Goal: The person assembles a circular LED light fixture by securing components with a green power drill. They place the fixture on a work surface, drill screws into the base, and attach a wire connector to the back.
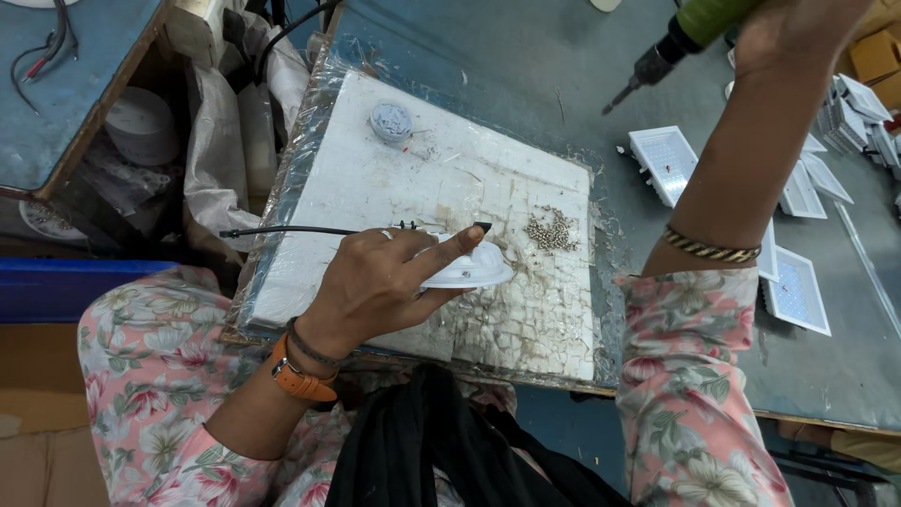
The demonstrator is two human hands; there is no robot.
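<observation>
A big white foam board [375,178], scratched and dirty, lies on the grey table [526,66]. It is the largest thing here.

On the board sits a round white lamp cover [474,269]. It is smooth and flat like a small dish. A thin black wire [282,230] runs from it to the left. The left hand [375,282] lies on top of this cover. The fingers are curled around it and the thumb presses along its top edge, so the cover sits under the palm and pokes out on the right side.

The right hand [798,33] is up high, well apart from the cover. It is closed around a green power screwdriver [690,33], whose tip points down toward the board.

There is one small round grey disc [391,121] near the top of the board. One little heap of shiny screws [552,230] lies just to the right of the cover.

On the table to the right lie white square lamp frames [664,161]. At least four can be seen lying flat, and more are stacked at the edge.
</observation>
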